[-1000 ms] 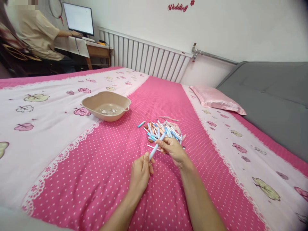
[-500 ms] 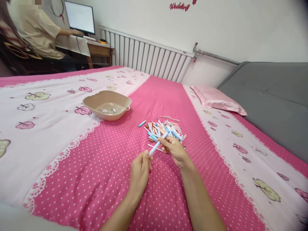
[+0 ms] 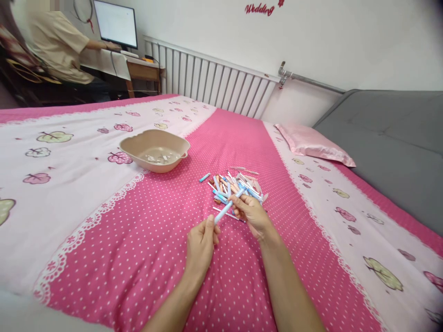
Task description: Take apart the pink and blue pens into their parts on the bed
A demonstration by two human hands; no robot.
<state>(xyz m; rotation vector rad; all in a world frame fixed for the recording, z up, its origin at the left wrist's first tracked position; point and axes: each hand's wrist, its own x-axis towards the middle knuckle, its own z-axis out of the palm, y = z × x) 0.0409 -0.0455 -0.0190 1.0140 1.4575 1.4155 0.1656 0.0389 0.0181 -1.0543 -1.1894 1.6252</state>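
A light blue pen (image 3: 228, 206) is held between both hands over the pink dotted bedspread (image 3: 145, 249). My left hand (image 3: 200, 244) pinches its near end, fingers closed. My right hand (image 3: 252, 213) grips the far part of the pen, fingers curled round it. Just beyond the right hand lies a pile of several blue, pink and orange pens (image 3: 235, 186). One loose blue piece (image 3: 204, 177) lies to the left of the pile.
A beige bowl (image 3: 131, 147) with small white bits inside sits at the left on the bed. A pink pillow (image 3: 313, 144) lies at the far right by a grey sofa (image 3: 398, 143). Another person (image 3: 58, 44) sits at a desk with a monitor (image 3: 116, 24).
Both hands with the pen have shifted slightly away from me, toward the pile. Their grip looks the same.
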